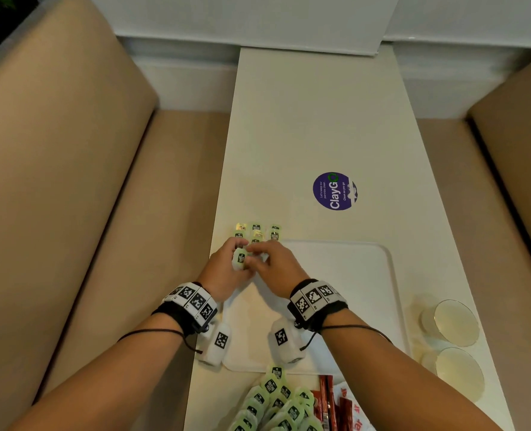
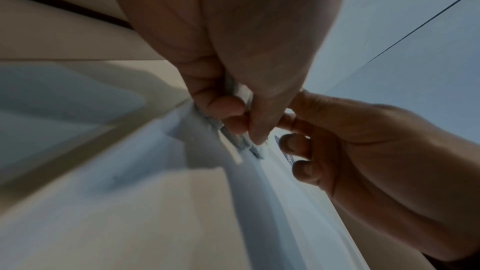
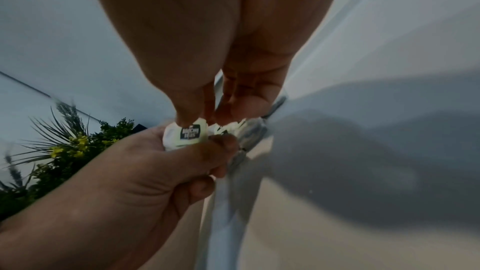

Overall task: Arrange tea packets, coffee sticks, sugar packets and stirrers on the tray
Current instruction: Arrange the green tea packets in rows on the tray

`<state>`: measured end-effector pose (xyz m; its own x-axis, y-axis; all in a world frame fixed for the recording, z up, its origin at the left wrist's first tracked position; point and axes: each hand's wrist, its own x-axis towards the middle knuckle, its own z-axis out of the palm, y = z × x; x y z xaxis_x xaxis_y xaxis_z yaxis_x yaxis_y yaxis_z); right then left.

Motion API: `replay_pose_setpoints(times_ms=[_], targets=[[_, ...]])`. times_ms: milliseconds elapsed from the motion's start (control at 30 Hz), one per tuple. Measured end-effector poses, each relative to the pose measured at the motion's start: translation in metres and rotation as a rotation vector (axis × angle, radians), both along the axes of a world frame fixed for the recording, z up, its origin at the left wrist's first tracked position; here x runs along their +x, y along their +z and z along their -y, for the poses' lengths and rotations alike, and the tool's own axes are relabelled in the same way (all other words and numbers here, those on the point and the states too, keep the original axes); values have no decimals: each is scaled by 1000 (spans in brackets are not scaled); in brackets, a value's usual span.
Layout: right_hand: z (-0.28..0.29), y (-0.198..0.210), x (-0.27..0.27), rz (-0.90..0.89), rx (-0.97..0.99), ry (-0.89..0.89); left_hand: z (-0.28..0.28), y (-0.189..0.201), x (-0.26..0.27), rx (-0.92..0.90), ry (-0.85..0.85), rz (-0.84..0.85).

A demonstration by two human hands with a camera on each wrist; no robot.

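My left hand (image 1: 237, 251) grips a small stack of pale green tea packets (image 1: 239, 259) with black labels, over the far left corner of the white tray (image 1: 351, 275). My right hand (image 1: 258, 252) meets it from the right. In the right wrist view its thumb and fingers (image 3: 187, 118) pinch the top tea packet (image 3: 191, 133) of that stack. Several more tea packets (image 1: 256, 232) lie in short rows just beyond the hands, by the tray's far rim. A heap of tea packets (image 1: 273, 402) and red coffee sticks (image 1: 326, 396) lies at the near table edge.
Two glasses (image 1: 450, 321) (image 1: 458, 373) stand right of the tray. A round purple sticker (image 1: 335, 191) is on the white table (image 1: 304, 119) farther out. Beige bench seats (image 1: 87, 213) flank the narrow table on both sides.
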<state>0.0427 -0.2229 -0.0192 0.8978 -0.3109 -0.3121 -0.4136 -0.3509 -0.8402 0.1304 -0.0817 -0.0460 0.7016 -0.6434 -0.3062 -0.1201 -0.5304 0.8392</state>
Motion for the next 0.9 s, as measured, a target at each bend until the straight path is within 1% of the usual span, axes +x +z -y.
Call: replay_pose_setpoints(times_ms=[67,200,267,433,600,700,767,900], targets=[[-3,1,2,-1,16,22,2,-1,-2,-15,9,-26],[-1,0,4,-2,48,0,1,2,-6,-40,-1,-55],[2,1,4,9,58,-2,0,1,-6,-72,31,-94],[11,3,0,44,25,-53,-5,-1,-7,-94,45,-171],[20,-2,-6,20,89,-128,0,-2,-7,-50,67,-78],[23,-9,-12,-88,44,-35,6,3,-8,-64,111,-94],[24,-12,-15,-154,37,29,8,2,-8,-60,108,-83],[30,-13,-16,-166,-20,1,12,-7,-1,-18,108,-11]])
